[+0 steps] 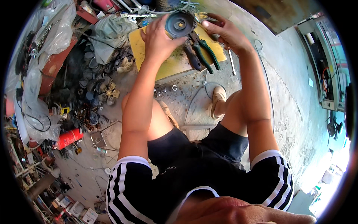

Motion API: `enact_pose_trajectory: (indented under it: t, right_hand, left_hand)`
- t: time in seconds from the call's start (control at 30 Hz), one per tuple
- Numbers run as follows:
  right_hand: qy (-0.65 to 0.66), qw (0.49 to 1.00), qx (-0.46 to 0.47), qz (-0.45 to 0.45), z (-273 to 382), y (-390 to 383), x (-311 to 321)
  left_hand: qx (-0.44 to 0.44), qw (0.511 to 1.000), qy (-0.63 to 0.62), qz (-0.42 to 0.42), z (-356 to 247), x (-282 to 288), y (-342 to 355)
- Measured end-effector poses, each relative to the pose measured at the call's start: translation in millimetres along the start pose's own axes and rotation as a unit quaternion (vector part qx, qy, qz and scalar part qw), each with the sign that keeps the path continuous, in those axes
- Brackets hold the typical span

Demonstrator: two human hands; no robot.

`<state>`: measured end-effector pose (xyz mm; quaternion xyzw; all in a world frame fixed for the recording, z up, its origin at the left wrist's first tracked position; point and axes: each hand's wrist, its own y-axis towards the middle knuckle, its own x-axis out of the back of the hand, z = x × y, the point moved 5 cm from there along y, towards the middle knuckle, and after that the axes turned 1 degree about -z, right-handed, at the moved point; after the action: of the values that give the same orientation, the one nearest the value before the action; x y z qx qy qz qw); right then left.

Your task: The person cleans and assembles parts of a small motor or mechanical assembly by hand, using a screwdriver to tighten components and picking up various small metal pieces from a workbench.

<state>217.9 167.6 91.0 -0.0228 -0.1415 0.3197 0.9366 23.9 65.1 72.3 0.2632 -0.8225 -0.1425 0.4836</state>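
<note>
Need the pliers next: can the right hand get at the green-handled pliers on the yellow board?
Probably yes. The pliers lie uncovered on the board, just below the right hand, with nothing between them. That hand seems to hold a small part, so it may need freeing first.

Round part (179,24) on board (149,44), pliers (203,52) right of it, cylinder (69,139) far left

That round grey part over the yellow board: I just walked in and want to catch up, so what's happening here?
A seated person holds the round grey part in the left hand, above a yellow board. The right hand is beside it, fingers at its edge; what they hold is unclear. Green-handled pliers lie on the board. Scrap parts and a red cylinder lie on the floor to the left.
</note>
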Motion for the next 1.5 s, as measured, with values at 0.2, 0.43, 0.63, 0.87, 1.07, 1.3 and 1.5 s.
enact_pose_trajectory:
  t: [0.2, 0.43, 0.63, 0.87, 1.07, 1.3, 1.5]
  right_hand:
    - [-0.057, 0.997, -0.028, -0.044, -6, -3, 21]
    - [-0.041, 0.995, -0.020, -0.088, -15, -1, 46]
    - [0.004, 0.989, -0.006, -0.150, -35, 6, 66]
    - [-0.056, 0.978, -0.021, -0.198, -48, 3, 74]
    - [-0.060, 0.976, -0.103, -0.181, -95, 9, 76]
    - [-0.027, 0.972, -0.139, -0.186, -129, 23, 90]
    - [-0.041, 0.972, -0.142, -0.183, -109, 23, 58]
  left_hand:
    - [0.038, 0.994, 0.092, -0.052, 36, 18, -6]
    - [0.099, 0.972, 0.168, -0.133, 109, 103, -40]
    - [0.188, 0.941, 0.246, -0.135, 138, 199, -110]
    - [0.394, 0.904, 0.157, -0.048, 249, 162, -322]
    - [0.632, 0.774, 0.047, 0.011, 268, 40, -497]
    - [0.742, 0.664, 0.022, 0.084, 261, -12, -504]
    - [0.794, 0.606, 0.042, -0.018, 291, -12, -470]
